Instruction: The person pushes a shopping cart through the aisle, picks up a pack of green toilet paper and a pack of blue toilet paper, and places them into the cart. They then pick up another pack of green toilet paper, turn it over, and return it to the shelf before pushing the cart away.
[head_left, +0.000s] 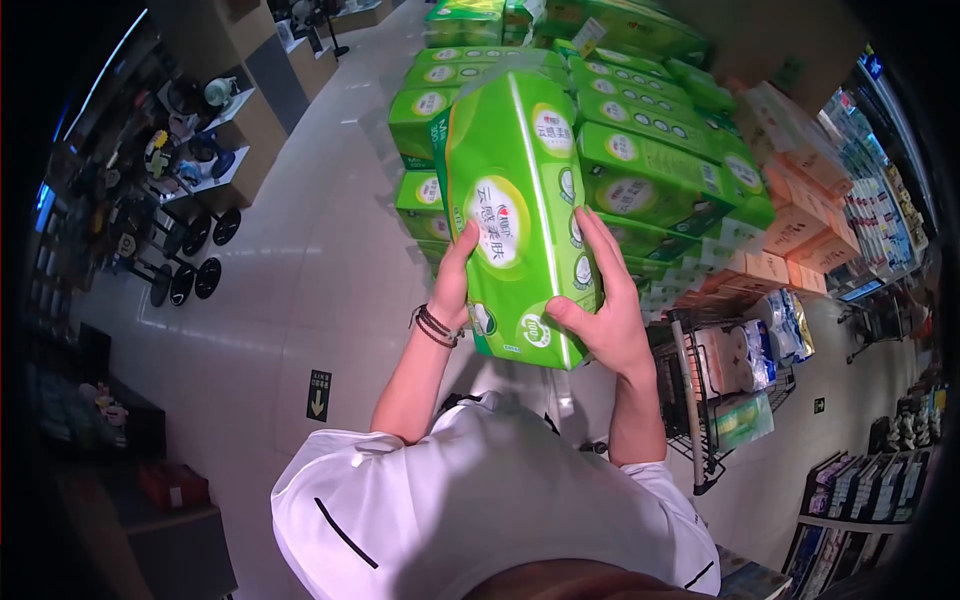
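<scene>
Between my two hands I hold a green tissue pack (520, 200) in front of my chest, its long side pointing away from me. My left hand (457, 275) grips its left edge, thumb on the printed face; the other fingers are hidden behind it. My right hand (610, 310) presses on the right side, with the thumb near the lower corner and the fingers along the edge. Just beyond the pack rises a stack of similar green tissue packs (650, 165).
A wire shopping cart (690, 400) with packaged rolls (735, 360) stands to my right. Orange cartons (800, 215) are piled behind it. Left of the aisle floor (290, 260) are display stands with fans (200, 160). Lower right is a stocked shelf (865, 490).
</scene>
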